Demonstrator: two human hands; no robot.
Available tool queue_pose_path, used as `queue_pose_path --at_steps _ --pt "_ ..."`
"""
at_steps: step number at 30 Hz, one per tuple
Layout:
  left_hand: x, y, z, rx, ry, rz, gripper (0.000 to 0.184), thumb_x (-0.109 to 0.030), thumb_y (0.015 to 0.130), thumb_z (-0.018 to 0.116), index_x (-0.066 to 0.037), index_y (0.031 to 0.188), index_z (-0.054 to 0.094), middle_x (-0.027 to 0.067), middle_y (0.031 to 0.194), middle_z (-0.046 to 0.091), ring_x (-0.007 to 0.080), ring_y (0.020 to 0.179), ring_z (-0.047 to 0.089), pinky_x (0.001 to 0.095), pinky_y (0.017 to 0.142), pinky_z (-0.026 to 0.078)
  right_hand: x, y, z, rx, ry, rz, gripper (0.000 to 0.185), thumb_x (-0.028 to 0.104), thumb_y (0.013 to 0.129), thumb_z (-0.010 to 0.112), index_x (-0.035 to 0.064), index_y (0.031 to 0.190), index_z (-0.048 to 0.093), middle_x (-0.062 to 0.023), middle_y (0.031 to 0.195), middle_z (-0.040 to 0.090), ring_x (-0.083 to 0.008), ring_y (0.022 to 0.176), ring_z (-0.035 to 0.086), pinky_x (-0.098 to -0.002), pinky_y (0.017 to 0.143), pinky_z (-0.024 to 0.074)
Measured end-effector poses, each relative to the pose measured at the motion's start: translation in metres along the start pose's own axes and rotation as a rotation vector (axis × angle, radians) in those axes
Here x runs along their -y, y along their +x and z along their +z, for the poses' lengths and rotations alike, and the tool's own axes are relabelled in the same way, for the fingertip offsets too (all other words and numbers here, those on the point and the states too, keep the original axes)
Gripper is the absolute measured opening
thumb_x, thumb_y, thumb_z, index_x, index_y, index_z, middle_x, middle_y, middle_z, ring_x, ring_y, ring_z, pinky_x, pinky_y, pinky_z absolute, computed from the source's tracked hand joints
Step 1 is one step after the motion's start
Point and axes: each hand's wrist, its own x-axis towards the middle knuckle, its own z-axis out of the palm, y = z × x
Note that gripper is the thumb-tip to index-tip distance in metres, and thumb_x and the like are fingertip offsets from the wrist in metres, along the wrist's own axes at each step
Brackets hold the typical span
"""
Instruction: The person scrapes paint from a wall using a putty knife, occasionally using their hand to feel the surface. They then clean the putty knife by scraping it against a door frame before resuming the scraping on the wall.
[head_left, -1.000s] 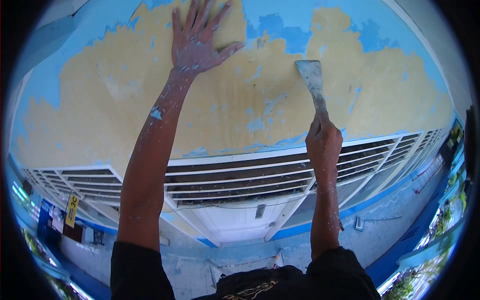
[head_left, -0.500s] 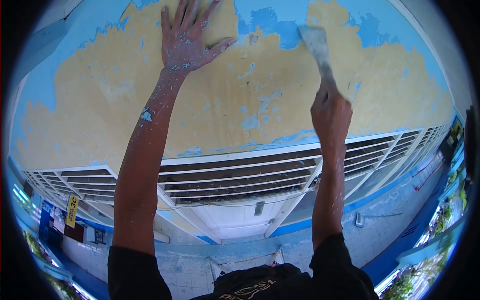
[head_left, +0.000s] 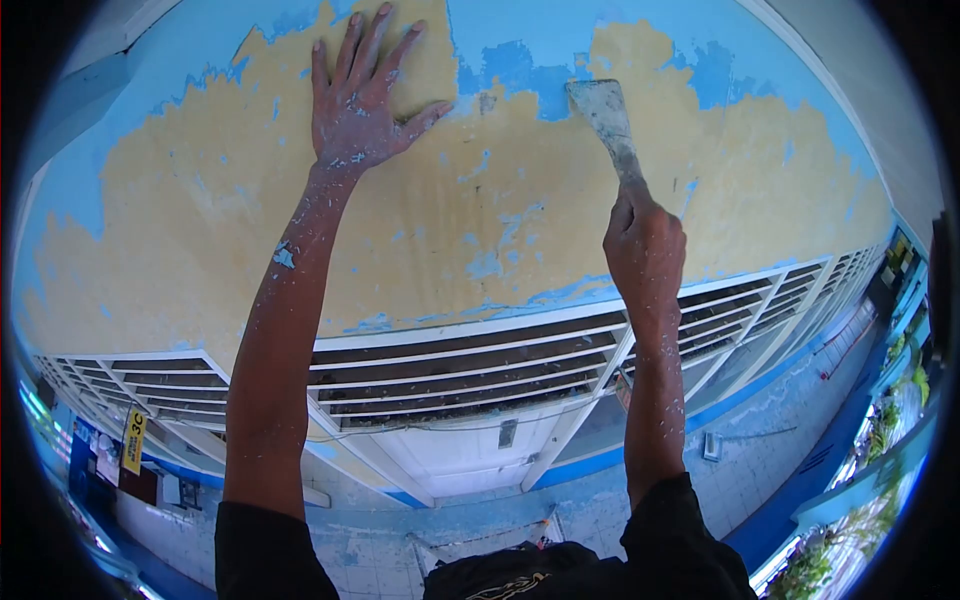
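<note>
My left hand [head_left: 362,105] lies flat against the wall [head_left: 400,240] with its fingers spread, holding nothing. Flecks of blue paint cling to its back and to the forearm. Wrapped round the handle of a paint scraper [head_left: 604,115] is my right hand [head_left: 645,245]. The scraper's wide metal blade points up, its edge just beside a patch of darker blue paint [head_left: 552,92]. Much of the wall is bare yellowish surface, with ragged light blue paint along the top and small blue scraps lower down. My fingers hide the scraper's handle.
Below the wall run white louvred vents [head_left: 470,370] above a white door [head_left: 470,458]. A yellow sign [head_left: 134,441] hangs at the lower left. Far below, a dustpan-like object [head_left: 712,446] with a long handle lies on the tiled floor [head_left: 760,480]. Plants [head_left: 805,570] line the right side.
The view has tilted up slightly, so the wall sits lower in the picture. The scraper blade has moved a little down from the blue paint edge. My left hand stays on the wall.
</note>
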Motion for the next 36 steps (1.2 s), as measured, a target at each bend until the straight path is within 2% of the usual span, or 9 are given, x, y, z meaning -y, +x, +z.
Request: queue_pose_path --at_steps 5,9,15,19,22,26,33,36 --pt "0.002 -0.001 0.002 -0.025 -0.009 0.015 0.092 -0.069 0.081 0.072 -0.034 0.158 0.04 0.0021 0.168 0.031 0.0305 0.154 0.029 0.0653 0.121 0.019 -0.007 -0.008 0.012 -0.031 -0.013 -0.028 0.025 0.014 0.099 0.06 0.0041 0.122 0.067 -0.0227 0.068 0.063 -0.0443 0.063 0.066 -0.0549 0.054 0.0492" --pt "0.001 -0.001 0.003 -0.031 -0.014 0.034 0.091 -0.07 0.081 0.072 -0.034 0.158 0.039 0.0017 0.168 0.032 0.0304 0.154 0.029 0.065 0.121 0.02 0.004 0.035 0.0 -0.053 -0.003 -0.055 0.035 0.012 0.098 0.06 0.0074 0.133 0.065 -0.0228 0.067 0.064 -0.0438 0.062 0.066 -0.0537 0.054 0.0497" --pt "0.002 -0.003 0.003 -0.034 -0.01 0.022 0.091 -0.07 0.081 0.072 -0.034 0.158 0.04 0.0011 0.167 0.032 0.0298 0.154 0.029 0.0649 0.121 0.02 -0.011 -0.012 0.001 0.019 -0.004 0.033 0.027 0.012 0.099 0.059 0.0023 0.121 0.068 -0.0236 0.068 0.064 -0.0433 0.061 0.066 -0.0526 0.054 0.05" --pt "0.002 -0.003 0.004 -0.036 -0.018 0.028 0.09 -0.069 0.081 0.073 -0.033 0.157 0.042 0.0019 0.167 0.033 0.0297 0.154 0.03 0.0641 0.122 0.019 -0.008 0.031 -0.002 -0.064 -0.034 -0.06 0.029 0.011 0.099 0.059 0.0018 0.125 0.068 -0.0257 0.071 0.066 -0.0443 0.064 0.067 -0.0517 0.054 0.0508" --pt "-0.004 0.004 -0.011 0.282 0.085 -0.083 0.104 -0.069 0.082 0.068 -0.016 0.162 0.028 0.0191 0.17 0.019 0.039 0.158 0.014 0.0617 0.126 0.003 -0.009 0.028 -0.002 -0.07 -0.011 -0.071 0.031 0.013 0.1 0.057 0.0037 0.128 0.067 -0.0254 0.07 0.066 -0.0447 0.064 0.067 -0.0524 0.054 0.0511" --pt "0.0 0.002 -0.009 0.198 0.052 -0.055 0.104 -0.066 0.082 0.071 -0.016 0.162 0.029 0.0179 0.17 0.02 0.0381 0.158 0.015 0.0615 0.126 0.005 -0.009 0.0 0.002 -0.03 0.014 -0.027 0.033 0.014 0.1 0.057 0.0055 0.13 0.066 -0.0249 0.068 0.066 -0.0448 0.064 0.067 -0.0531 0.054 0.0509" --pt "0.0 -0.001 -0.008 0.16 0.011 -0.028 0.101 -0.066 0.083 0.07 -0.016 0.161 0.03 0.0181 0.169 0.023 0.0393 0.157 0.017 0.0621 0.125 0.006 0.007 0.052 -0.007 -0.089 -0.016 -0.094 0.034 0.013 0.098 0.059 0.0063 0.131 0.065 -0.0249 0.067 0.065 -0.0449 0.063 0.066 -0.0536 0.054 0.0502" --pt "0.0 -0.001 -0.012 0.187 -0.003 -0.035 0.101 -0.067 0.083 0.069 -0.017 0.161 0.03 0.0181 0.169 0.023 0.0398 0.157 0.017 0.0621 0.125 0.006 -0.002 0.018 0.0 -0.079 -0.033 -0.115 0.034 0.012 0.098 0.059 0.0059 0.13 0.066 -0.0246 0.067 0.065 -0.0447 0.063 0.067 -0.0534 0.054 0.0498"
